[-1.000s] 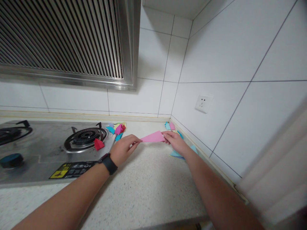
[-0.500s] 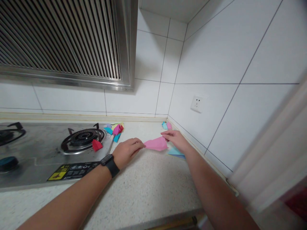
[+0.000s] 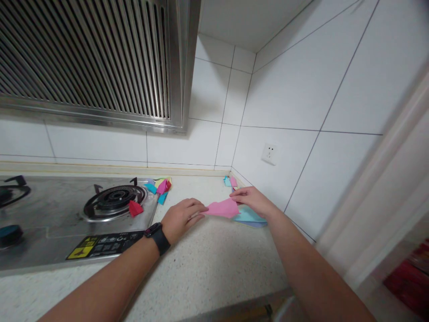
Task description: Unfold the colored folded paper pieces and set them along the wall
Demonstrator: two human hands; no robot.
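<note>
A pink sheet of paper (image 3: 221,209) with creases stretches between my two hands above the counter. My left hand (image 3: 185,218), with a black watch on its wrist, pinches the paper's narrow left end. At the upper right corner my right hand (image 3: 253,200) grips it between thumb and fingers. Just under and beyond its right edge lie blue and lilac paper sheets (image 3: 251,215), partly covered by my right hand and the pink paper.
Folded colored papers (image 3: 161,187) lie by the right edge of the gas stove (image 3: 67,232). A red folded paper (image 3: 135,208) rests near the burner. Small blue and pink folded pieces (image 3: 230,181) sit in the corner. A range hood (image 3: 100,67) hangs above; a socket (image 3: 270,153) is on the wall.
The pink paper hangs slightly differently, and both hands are still on it. The whole view has shifted a little, with the wall and counter appearing lower.
</note>
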